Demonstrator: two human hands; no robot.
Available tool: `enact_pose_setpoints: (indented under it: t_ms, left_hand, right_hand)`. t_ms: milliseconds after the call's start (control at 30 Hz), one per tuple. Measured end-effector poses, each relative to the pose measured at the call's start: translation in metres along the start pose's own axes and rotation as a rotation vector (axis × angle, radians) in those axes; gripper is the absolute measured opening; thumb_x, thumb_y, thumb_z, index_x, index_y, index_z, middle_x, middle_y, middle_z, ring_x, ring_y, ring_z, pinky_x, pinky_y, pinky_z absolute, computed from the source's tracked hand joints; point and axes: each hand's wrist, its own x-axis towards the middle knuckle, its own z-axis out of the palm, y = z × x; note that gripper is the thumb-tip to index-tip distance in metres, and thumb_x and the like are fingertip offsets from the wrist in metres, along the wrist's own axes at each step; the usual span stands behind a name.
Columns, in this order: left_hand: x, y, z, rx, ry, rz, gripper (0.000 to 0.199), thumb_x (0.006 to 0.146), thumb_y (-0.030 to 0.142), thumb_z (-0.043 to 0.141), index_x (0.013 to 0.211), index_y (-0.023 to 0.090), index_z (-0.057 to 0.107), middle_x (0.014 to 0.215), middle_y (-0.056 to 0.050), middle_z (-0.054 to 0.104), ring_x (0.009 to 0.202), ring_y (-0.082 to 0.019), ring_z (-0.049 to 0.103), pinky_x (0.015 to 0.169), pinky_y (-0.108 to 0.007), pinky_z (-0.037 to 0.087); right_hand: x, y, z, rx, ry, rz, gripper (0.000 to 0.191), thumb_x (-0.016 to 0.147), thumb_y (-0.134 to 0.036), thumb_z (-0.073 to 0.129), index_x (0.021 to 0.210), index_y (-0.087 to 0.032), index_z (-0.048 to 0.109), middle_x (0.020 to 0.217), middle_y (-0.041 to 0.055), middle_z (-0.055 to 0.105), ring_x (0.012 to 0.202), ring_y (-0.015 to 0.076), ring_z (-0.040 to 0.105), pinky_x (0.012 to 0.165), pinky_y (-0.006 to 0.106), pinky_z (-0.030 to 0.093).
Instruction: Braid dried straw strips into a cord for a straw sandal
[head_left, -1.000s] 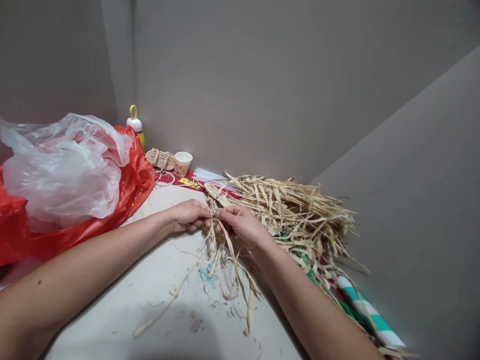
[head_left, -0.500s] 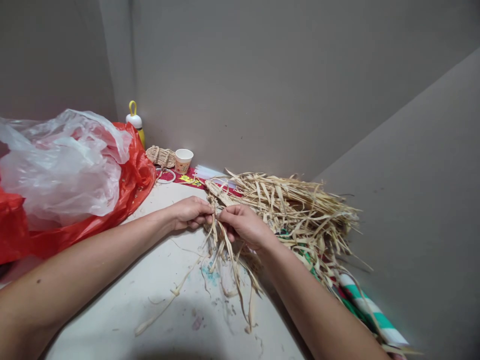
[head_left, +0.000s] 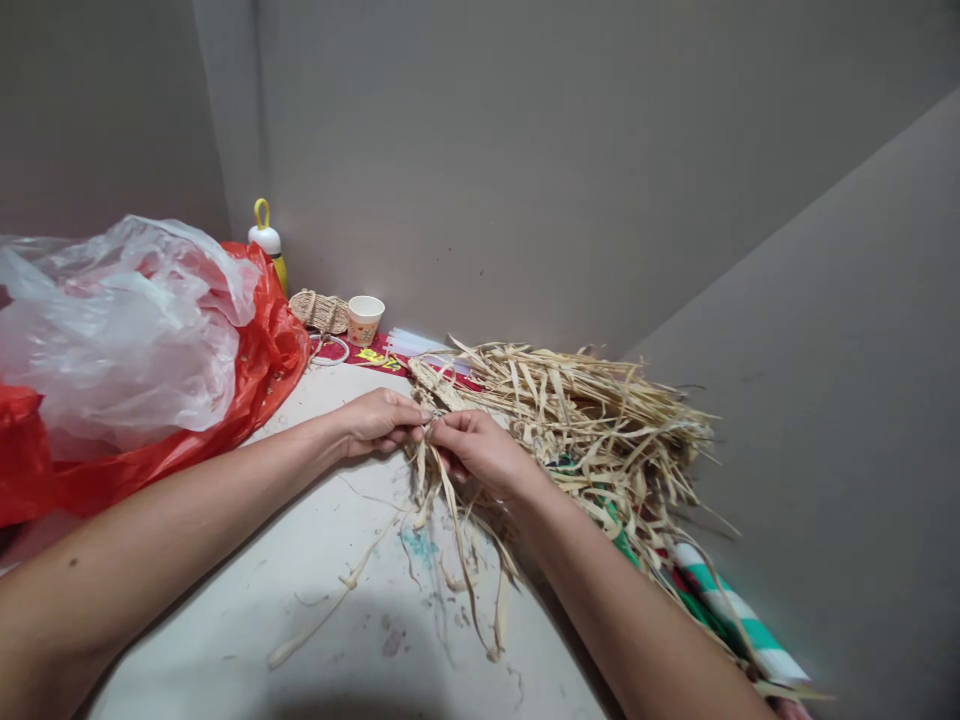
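Observation:
Both hands meet above the table's middle, each pinching dried straw strands point(head_left: 450, 490). My left hand point(head_left: 384, 420) is closed, thumb and forefinger pressed together on a strand. Just beside it, my right hand point(head_left: 480, 450) is also closed, its fingertips on the strands and nearly touching the left ones. Several long strips hang down from between the fingers toward the table. Exactly how the strands cross at the fingertips is too small to make out. Behind the right hand spreads a big heap of dried straw point(head_left: 585, 390).
A red plastic bag point(head_left: 277, 340) and a clear plastic bag point(head_left: 150, 340) fill the left side. Along the back stand a yellow-and-white bottle point(head_left: 265, 240), a coil of woven cord point(head_left: 321, 311) and a paper cup point(head_left: 365, 322). A green-and-white striped roll point(head_left: 742, 615) lies at right.
The hands stay almost in place, with only small finger movement at the strands. The whole view has shifted very slightly.

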Motion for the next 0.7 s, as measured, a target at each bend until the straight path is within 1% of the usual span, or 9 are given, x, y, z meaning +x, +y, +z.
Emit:
enact_pose_setpoints:
  t_ms: [100, 167, 267, 333, 400, 467, 533, 600, 700]
  left_hand:
    - [-0.001, 0.002, 0.002, 0.004, 0.039, -0.013, 0.026, 0.076, 0.026, 0.059, 0.055, 0.014, 0.051, 0.035, 0.008, 0.028, 0.031, -0.002, 0.018, 0.035, -0.018, 0.011]
    - [-0.002, 0.004, 0.004, -0.011, 0.05, -0.027, 0.024, 0.075, 0.023, 0.058, 0.055, 0.014, 0.05, 0.036, 0.008, 0.031, 0.031, -0.001, 0.018, 0.034, -0.018, 0.011]
    - [-0.003, 0.007, 0.006, -0.052, 0.035, -0.045, 0.022, 0.074, 0.019, 0.057, 0.055, 0.013, 0.048, 0.04, 0.007, 0.036, 0.032, -0.001, 0.019, 0.034, -0.017, 0.012]
    - [-0.003, 0.008, 0.006, -0.073, 0.022, -0.055, 0.019, 0.073, 0.017, 0.057, 0.056, 0.013, 0.049, 0.043, 0.006, 0.039, 0.033, 0.0, 0.019, 0.034, -0.016, 0.012]
    - [-0.003, 0.007, 0.006, -0.085, 0.017, -0.055, 0.017, 0.072, 0.017, 0.058, 0.058, 0.012, 0.049, 0.046, 0.005, 0.042, 0.034, 0.0, 0.02, 0.034, -0.015, 0.012]
    - [-0.002, 0.006, 0.005, -0.089, 0.017, -0.049, 0.016, 0.071, 0.017, 0.06, 0.059, 0.012, 0.05, 0.048, 0.005, 0.044, 0.034, 0.0, 0.021, 0.034, -0.015, 0.012]
    - [-0.001, 0.005, 0.004, -0.088, 0.007, -0.045, 0.018, 0.071, 0.02, 0.061, 0.059, 0.013, 0.05, 0.047, 0.006, 0.041, 0.034, 0.0, 0.02, 0.034, -0.015, 0.012]
    - [0.0, 0.004, 0.003, -0.086, -0.007, -0.046, 0.021, 0.072, 0.022, 0.062, 0.058, 0.013, 0.049, 0.045, 0.007, 0.038, 0.034, 0.0, 0.019, 0.034, -0.016, 0.012]
    - [0.0, 0.003, 0.002, -0.081, -0.005, -0.046, 0.022, 0.072, 0.023, 0.062, 0.057, 0.013, 0.048, 0.044, 0.007, 0.037, 0.033, 0.0, 0.019, 0.034, -0.016, 0.012]
  right_hand:
    - [-0.003, -0.004, -0.001, -0.053, -0.011, -0.023, 0.022, 0.073, -0.031, 0.059, 0.058, -0.015, 0.054, 0.04, -0.0046, 0.051, 0.029, 0.0039, 0.034, 0.031, 0.017, 0.023]
    - [-0.006, -0.009, -0.007, -0.092, 0.009, -0.036, 0.025, 0.075, -0.035, 0.059, 0.059, -0.015, 0.054, 0.043, -0.0036, 0.053, 0.031, 0.0045, 0.037, 0.033, 0.017, 0.025]
    - [-0.008, -0.016, -0.024, -0.148, 0.133, -0.087, 0.028, 0.076, -0.04, 0.057, 0.064, -0.015, 0.058, 0.046, -0.0025, 0.054, 0.034, 0.0056, 0.04, 0.037, 0.019, 0.029]
    - [-0.008, -0.017, -0.033, -0.194, 0.216, -0.153, 0.029, 0.077, -0.04, 0.057, 0.062, -0.015, 0.056, 0.05, -0.0013, 0.055, 0.039, 0.0061, 0.042, 0.04, 0.02, 0.031]
    - [-0.006, -0.016, -0.038, -0.237, 0.248, -0.189, 0.028, 0.076, -0.039, 0.059, 0.061, -0.015, 0.055, 0.054, -0.0006, 0.056, 0.043, 0.0067, 0.043, 0.043, 0.02, 0.032]
    - [-0.003, -0.014, -0.036, -0.26, 0.227, -0.195, 0.025, 0.075, -0.039, 0.06, 0.066, -0.015, 0.057, 0.058, -0.0006, 0.057, 0.048, 0.0076, 0.045, 0.045, 0.021, 0.033]
    - [-0.002, -0.011, -0.03, -0.258, 0.176, -0.204, 0.024, 0.072, -0.038, 0.064, 0.075, -0.015, 0.06, 0.064, -0.0003, 0.058, 0.054, 0.0088, 0.048, 0.049, 0.021, 0.036]
    - [0.0, -0.009, -0.024, -0.243, 0.122, -0.2, 0.028, 0.069, -0.039, 0.067, 0.082, -0.015, 0.06, 0.07, 0.0005, 0.059, 0.059, 0.0099, 0.05, 0.052, 0.021, 0.038]
    - [0.002, -0.005, -0.018, -0.146, 0.049, -0.128, 0.031, 0.07, -0.041, 0.068, 0.084, -0.015, 0.056, 0.066, 0.0005, 0.06, 0.057, 0.0098, 0.052, 0.05, 0.021, 0.038]
